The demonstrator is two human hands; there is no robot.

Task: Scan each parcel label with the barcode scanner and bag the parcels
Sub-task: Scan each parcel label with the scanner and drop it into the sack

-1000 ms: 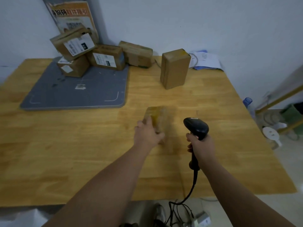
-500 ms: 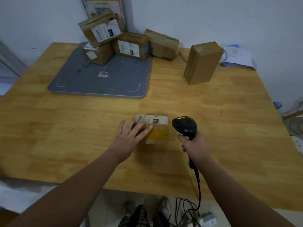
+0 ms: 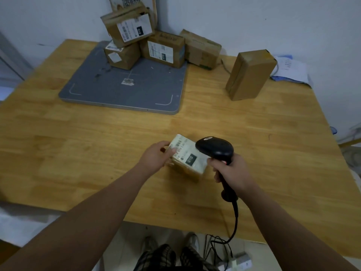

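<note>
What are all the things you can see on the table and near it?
small parcel: one, brown with a white label, front middle of the table
barcode scanner: one, black, over the parcel's right end
boxes: four, brown, piled at the back by the wall
upright box: one, brown, back right
pad: one, grey, back left
papers: a few, white and blue, back right corner
table: one, wooden
cable: one, black, hanging from the scanner
left hand: grips the small parcel
right hand: grips the scanner's handle
</note>
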